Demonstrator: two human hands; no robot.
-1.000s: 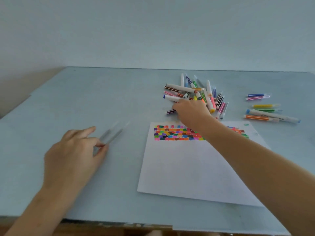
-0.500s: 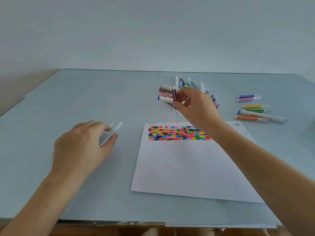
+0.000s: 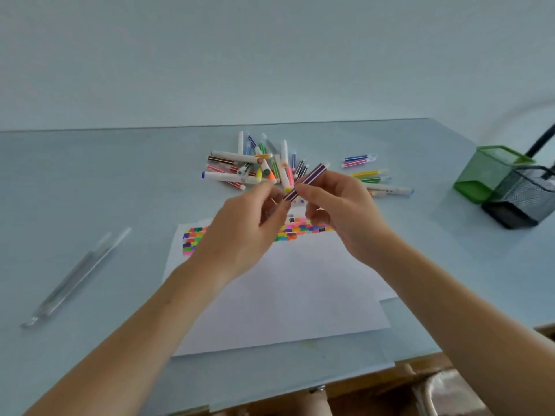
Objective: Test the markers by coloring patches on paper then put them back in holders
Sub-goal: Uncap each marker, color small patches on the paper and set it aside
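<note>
The pale blue table [image 3: 90,181] runs wide to the left of the fingers, with open surface there and along the far edge; its near edge crosses below the forearms. The white paper [image 3: 294,298] lies directly under both hands, its near edge short of the table's near edge, and a band of coloured patches [image 3: 303,231] crosses its far end just below the fingertips. No writing or brand can be read on anything; the frame is too blurred.

Well to the right of the fingers stand two mesh holders, touching: a green holder [image 3: 488,172] and a black holder [image 3: 524,196] nearer the table's right edge.

The left hand [image 3: 240,235] and right hand [image 3: 345,214] meet above the paper's far end, both pinching one purple-striped marker [image 3: 306,181], which tilts up to the right; the left fingers curl on its lower end, the right fingers on its middle.

Just beyond the fingertips lies a pile of markers [image 3: 255,166], too tangled to count. Right of the fingers lie six loose markers [image 3: 368,174]. Far left of the fingers lie two clear sticks [image 3: 78,274], side by side.
</note>
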